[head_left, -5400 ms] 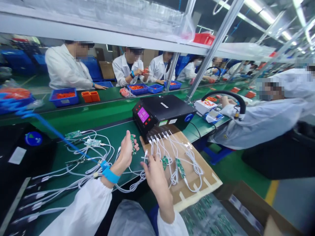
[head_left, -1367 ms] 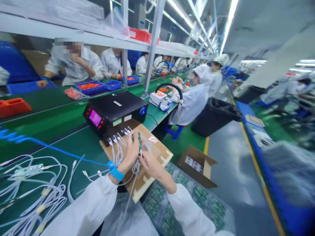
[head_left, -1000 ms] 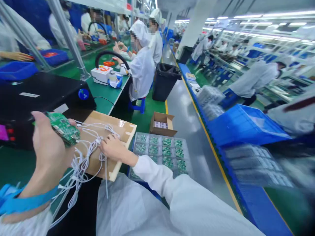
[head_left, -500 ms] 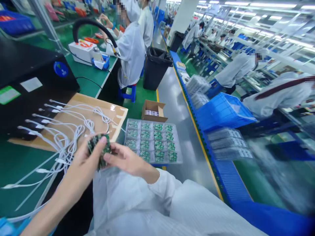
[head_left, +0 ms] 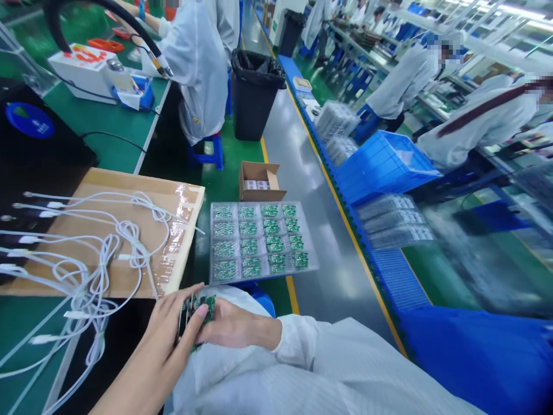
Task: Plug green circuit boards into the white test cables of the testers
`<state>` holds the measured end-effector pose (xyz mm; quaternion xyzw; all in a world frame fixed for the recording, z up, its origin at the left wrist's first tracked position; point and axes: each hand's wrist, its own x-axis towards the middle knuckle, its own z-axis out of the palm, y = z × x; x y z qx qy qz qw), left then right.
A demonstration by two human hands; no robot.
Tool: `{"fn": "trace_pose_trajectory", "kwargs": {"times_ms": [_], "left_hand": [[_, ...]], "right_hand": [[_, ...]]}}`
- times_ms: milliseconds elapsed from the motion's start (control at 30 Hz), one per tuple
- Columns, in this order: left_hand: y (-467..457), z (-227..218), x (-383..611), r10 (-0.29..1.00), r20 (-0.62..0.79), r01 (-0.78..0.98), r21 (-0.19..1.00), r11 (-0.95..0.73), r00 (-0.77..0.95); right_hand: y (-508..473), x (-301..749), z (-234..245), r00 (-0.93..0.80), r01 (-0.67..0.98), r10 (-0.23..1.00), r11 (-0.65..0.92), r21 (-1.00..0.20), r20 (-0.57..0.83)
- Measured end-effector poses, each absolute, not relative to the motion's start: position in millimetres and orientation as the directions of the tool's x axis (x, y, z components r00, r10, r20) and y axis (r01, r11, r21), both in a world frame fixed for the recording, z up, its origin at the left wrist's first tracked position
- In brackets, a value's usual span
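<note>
Both hands meet over my lap, holding a small stack of green circuit boards (head_left: 196, 309). My left hand (head_left: 166, 340) wraps the stack from the left, thumb on top. My right hand (head_left: 233, 325) closes on it from the right. Just beyond them sits a clear plastic tray (head_left: 212, 212) of several green circuit boards in rows. Left of the tray, a cardboard sheet (head_left: 108, 181) carries loose white cables (head_left: 108, 253).
A black test box (head_left: 38, 158) stands at the left on the green bench (head_left: 103, 118). An open carton (head_left: 258, 180) sits on the floor past the tray. A co-worker in white sits ahead beside a black bin (head_left: 254, 92). Blue crates (head_left: 384, 167) line the aisle at right.
My view swung right from the bench and dipped toward my lap. My left hand carried the boards off the cables to my lap, and my right hand left the cables and joined it.
</note>
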<state>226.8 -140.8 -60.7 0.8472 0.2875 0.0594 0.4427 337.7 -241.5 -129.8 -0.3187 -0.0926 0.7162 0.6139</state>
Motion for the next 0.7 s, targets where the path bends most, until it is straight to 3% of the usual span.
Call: {"fn": "trace_pose_trajectory", "kwargs": {"times_ms": [200,533,700], "left_hand": [[-146.6,-61.6,219.4,0.567,-0.325,0.551,0.784,-0.286,0.757],[-133.4,-70.3,215.0,0.593,-0.247,0.532,0.763,-0.369,0.766],[-116.7,-72.4,201.4,0.533,-0.212,0.452,0.81,-0.374,0.819]], "right_hand": [[-242.1,349.2,-136.7,-0.106,-0.702,0.93,-0.321,-0.636,-0.352],[-235.9,348.7,-135.4,-0.027,-0.71,0.941,-0.255,-0.656,-0.337],[-260.3,388.3,-156.2,0.216,-0.662,0.878,-0.19,-0.725,-0.428]]}}
